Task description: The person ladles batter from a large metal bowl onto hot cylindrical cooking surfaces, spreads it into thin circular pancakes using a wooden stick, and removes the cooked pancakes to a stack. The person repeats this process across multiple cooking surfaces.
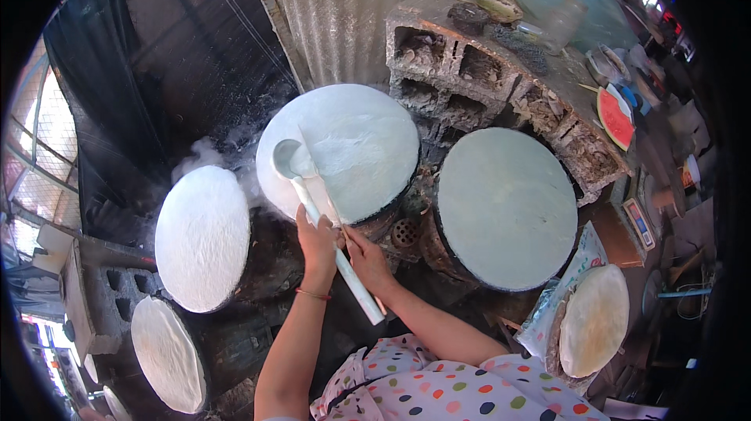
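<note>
My left hand [317, 248] is closed around the white handle [359, 291] of a ladle. The ladle's round bowl [286, 158], with white batter in it, is over the left part of a round griddle [369, 157] coated in white batter. In my right hand [371, 262] is a thin wooden spatula [321, 186], edge up beside the ladle. Its long blade slants across the griddle. Both hands are close together at the griddle's near rim. Whether the ladle touches the batter, I cannot tell.
More round griddles bearing pale sheets stand at right [507, 210], left [202, 239] and lower left [167, 356]. Steam [205, 154] rises by the left one. A concrete-block wall [452, 77] curves behind. Pale flatbreads [594, 321] lie at far right, below a cut watermelon [615, 119].
</note>
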`<control>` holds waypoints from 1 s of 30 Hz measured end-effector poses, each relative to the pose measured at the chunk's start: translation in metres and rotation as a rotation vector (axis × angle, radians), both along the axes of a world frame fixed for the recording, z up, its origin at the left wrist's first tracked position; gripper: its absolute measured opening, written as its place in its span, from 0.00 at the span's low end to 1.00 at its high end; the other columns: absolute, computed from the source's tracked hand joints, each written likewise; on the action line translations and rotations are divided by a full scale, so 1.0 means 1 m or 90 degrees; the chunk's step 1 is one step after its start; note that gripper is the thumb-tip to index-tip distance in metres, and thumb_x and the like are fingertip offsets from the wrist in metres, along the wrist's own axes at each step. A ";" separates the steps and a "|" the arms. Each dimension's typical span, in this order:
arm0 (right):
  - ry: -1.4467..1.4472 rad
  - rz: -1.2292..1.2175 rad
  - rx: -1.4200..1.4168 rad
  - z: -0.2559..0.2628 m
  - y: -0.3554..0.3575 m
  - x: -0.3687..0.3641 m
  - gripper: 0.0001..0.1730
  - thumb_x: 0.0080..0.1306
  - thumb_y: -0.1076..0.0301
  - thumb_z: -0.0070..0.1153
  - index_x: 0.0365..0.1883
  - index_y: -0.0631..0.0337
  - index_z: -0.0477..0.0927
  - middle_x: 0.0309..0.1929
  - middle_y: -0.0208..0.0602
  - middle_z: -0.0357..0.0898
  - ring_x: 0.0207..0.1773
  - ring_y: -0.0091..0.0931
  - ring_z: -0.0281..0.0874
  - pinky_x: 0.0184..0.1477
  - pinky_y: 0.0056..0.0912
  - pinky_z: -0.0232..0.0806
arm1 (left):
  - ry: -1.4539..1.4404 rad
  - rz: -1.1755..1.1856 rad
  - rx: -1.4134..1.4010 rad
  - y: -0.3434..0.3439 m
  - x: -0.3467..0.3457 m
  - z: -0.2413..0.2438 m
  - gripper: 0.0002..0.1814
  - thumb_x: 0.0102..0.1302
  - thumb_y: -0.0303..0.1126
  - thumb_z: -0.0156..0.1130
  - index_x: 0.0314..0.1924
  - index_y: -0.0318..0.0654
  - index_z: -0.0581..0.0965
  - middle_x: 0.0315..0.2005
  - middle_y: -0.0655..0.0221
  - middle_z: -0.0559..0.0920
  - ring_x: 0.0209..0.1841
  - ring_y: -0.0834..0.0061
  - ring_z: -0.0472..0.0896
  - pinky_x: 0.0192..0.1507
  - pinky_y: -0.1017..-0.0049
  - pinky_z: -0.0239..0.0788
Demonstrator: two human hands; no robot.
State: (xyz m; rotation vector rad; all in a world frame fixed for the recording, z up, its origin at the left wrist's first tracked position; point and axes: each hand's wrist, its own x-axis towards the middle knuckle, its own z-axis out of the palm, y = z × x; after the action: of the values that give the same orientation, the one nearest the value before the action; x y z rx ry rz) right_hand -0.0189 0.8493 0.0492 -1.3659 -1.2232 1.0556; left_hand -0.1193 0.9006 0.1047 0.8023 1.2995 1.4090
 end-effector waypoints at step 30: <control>0.094 0.348 -0.258 0.072 -0.120 -0.077 0.13 0.74 0.66 0.42 0.48 0.55 0.78 0.14 0.19 0.55 0.10 0.13 0.49 0.12 0.19 0.45 | -0.433 0.400 0.191 -0.321 -0.148 0.112 0.18 0.73 0.29 0.48 0.61 0.44 0.64 0.30 0.76 0.67 0.23 0.92 0.61 0.21 0.90 0.54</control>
State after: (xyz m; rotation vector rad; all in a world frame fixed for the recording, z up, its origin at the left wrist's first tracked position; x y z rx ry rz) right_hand -0.0959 0.7288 0.1209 -1.2392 -1.3537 1.8356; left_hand -0.2670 0.5798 0.2172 0.0335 0.8273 2.1654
